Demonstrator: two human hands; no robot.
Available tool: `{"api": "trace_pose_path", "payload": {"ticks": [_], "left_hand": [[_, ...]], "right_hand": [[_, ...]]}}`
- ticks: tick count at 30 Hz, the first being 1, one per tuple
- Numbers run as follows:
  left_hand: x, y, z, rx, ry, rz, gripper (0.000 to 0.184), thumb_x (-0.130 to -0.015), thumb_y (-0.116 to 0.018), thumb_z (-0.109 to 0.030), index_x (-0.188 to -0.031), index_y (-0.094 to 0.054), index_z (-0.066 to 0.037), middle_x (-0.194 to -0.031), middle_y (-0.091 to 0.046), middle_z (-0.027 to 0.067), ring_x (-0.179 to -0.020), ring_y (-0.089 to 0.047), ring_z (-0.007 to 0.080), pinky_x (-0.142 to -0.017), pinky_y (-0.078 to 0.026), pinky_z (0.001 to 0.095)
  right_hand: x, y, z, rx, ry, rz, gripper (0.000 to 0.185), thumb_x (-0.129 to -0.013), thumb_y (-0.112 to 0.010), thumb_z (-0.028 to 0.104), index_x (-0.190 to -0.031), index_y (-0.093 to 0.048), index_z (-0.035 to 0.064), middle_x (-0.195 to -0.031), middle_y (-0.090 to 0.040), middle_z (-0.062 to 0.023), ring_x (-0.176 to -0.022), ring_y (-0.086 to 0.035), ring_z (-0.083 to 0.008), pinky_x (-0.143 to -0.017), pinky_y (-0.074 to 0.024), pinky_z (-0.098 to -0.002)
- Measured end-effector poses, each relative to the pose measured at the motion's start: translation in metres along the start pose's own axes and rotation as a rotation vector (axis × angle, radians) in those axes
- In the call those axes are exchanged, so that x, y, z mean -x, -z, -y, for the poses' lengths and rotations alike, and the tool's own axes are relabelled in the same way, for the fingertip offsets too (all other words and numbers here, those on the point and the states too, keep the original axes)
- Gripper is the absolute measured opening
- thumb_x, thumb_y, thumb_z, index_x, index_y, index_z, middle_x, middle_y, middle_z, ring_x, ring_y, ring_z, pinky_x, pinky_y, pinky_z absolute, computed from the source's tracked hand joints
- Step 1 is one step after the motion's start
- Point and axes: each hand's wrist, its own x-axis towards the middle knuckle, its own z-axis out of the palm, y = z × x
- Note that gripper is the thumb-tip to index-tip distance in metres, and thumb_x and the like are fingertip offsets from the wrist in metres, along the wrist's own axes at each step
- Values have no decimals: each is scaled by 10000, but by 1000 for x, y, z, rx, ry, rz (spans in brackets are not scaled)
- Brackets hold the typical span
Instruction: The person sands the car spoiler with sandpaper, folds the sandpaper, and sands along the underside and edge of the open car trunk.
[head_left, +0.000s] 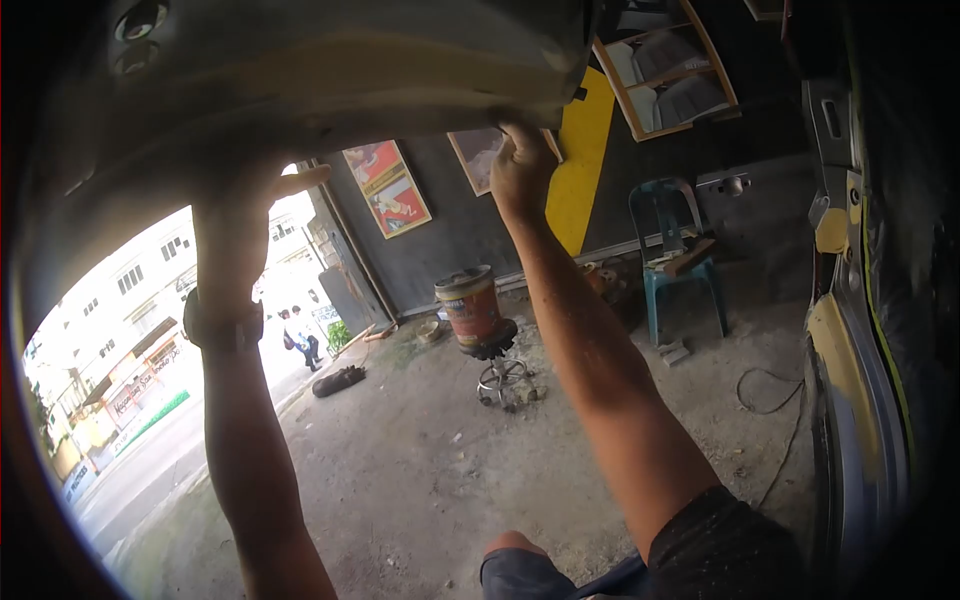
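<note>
The panel point(400, 75) lies overhead, up and forward of me, above both my hands. Its long axis runs crosswise from left to right, its squared end pointing right, just past my right hand point(525, 172), the nearer one to that end. Those fingers are curled up at its lower lip; whether they clamp it, I can't tell. My left hand point(233, 195) reaches to its dark underside, thumb apart, other fingers lost in shadow, so I can't tell their grip. Below the panel stands a bucket point(472, 308); below its right end, a chair point(697, 272).
</note>
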Motion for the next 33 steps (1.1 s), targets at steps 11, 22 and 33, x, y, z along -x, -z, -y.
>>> {"api": "trace_pose_path", "payload": {"ticks": [11,22,33], "left_hand": [[5,3,-8,242,259,-22,249,-1004,-515,-63,-1198,-632,39,-1214,-637,154,-1151,-651,324,-835,-644,465],[6,-1,-10,223,261,0,319,-992,-400,76,-1234,-607,60,-1237,-638,177,-1143,-652,272,-831,-647,395],[3,-8,-21,117,408,-99,330,-944,-467,107,-1172,-686,14,-1280,-643,117,-1160,-649,227,-879,-627,352]], "right_hand": [[15,-18,32,-17,99,-68,253,-828,-588,-133,-990,-663,46,-1005,-696,-161,-969,-683,-344,-826,-564,-402],[6,-16,-6,-63,-23,-61,211,-838,-599,-102,-985,-644,42,-1007,-685,-151,-957,-664,-357,-837,-552,-417],[15,-18,15,11,158,-39,285,-801,-572,-135,-1027,-647,21,-1050,-678,-159,-994,-651,-365,-857,-537,-436]]}}
